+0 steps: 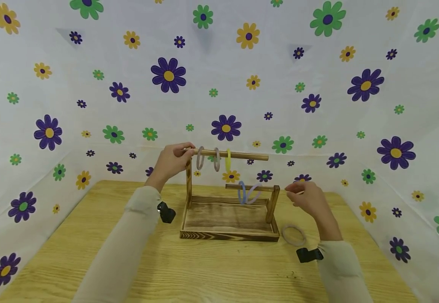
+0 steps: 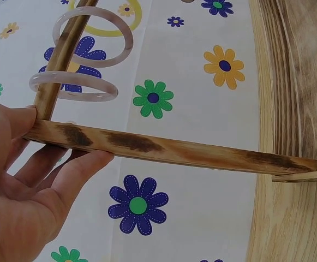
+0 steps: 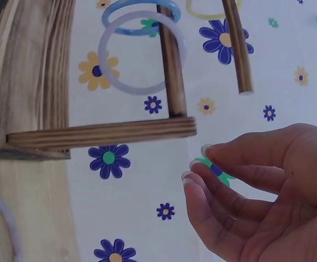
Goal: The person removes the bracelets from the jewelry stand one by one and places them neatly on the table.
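Observation:
A wooden bangle rack (image 1: 228,236) stands on the table with two bars at different heights. My left hand (image 1: 174,160) grips the top of its tall left post (image 2: 163,149), thumb at the corner where the upper bar (image 1: 249,156) begins. Two greyish bangles (image 2: 126,42) and a yellow bangle (image 1: 228,162) hang from that bar. On the lower bar (image 3: 174,82) hang a blue bangle (image 3: 126,27) and a lavender bangle (image 3: 105,65). My right hand (image 1: 309,198) is just right of the short post (image 1: 273,205), fingers loosely bent, touching nothing.
A greyish bangle (image 1: 295,245) lies flat on the wooden table (image 1: 204,269), right of the rack's base. Small dark specks (image 1: 293,275) are near the front right. A white cloth with printed flowers (image 1: 219,105) surrounds the table at the back and sides.

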Demonstrator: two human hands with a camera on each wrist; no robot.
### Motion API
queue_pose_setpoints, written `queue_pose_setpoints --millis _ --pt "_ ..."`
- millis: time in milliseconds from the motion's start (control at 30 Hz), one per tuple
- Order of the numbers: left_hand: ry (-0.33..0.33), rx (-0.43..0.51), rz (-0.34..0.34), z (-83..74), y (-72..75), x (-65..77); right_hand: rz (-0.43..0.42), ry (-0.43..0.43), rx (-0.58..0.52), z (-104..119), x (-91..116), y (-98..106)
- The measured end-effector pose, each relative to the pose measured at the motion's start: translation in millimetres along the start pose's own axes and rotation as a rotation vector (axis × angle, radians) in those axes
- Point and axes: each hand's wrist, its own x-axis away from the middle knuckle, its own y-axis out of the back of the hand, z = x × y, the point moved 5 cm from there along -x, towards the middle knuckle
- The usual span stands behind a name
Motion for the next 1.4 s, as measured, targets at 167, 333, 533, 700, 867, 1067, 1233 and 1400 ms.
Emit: queue_pose_setpoints --millis 167,333,533,700,867,1067,1233,1400 --pt "0.000 0.001 0.008 -0.7 -1.2 0.2 0.005 0.010 0.005 14.2 -4.1 -1.3" --pt "-0.008 -0.025 -0.001 -1.1 -0.3 0.2 0.011 0.032 0.001 25.7 -11.3 -4.6" --pt "-0.003 -0.006 0.004 -0.9 -2.0 -0.4 0.016 0.052 -0.006 34.7 -15.3 -8.0" --pt "-0.005 -0.003 0.010 -1.4 -2.4 -0.3 0.010 0.076 -0.016 41.1 -17.6 -10.7" --pt "-0.013 -0.016 0.002 -2.9 -0.5 -0.3 0.012 0.077 -0.061 47.5 -21.0 -14.9" --pt "-0.021 -0.015 0.011 -1.9 0.2 -0.7 0.027 0.086 -0.115 56.4 -25.6 -23.2" --pt "-0.030 -0.016 0.008 -0.2 1.3 -0.4 0.031 0.095 -0.154 64.8 -30.7 -29.7" --pt "-0.026 -0.027 0.005 -0.2 1.0 -0.3 0.027 0.071 -0.198 71.7 -33.6 -33.7"
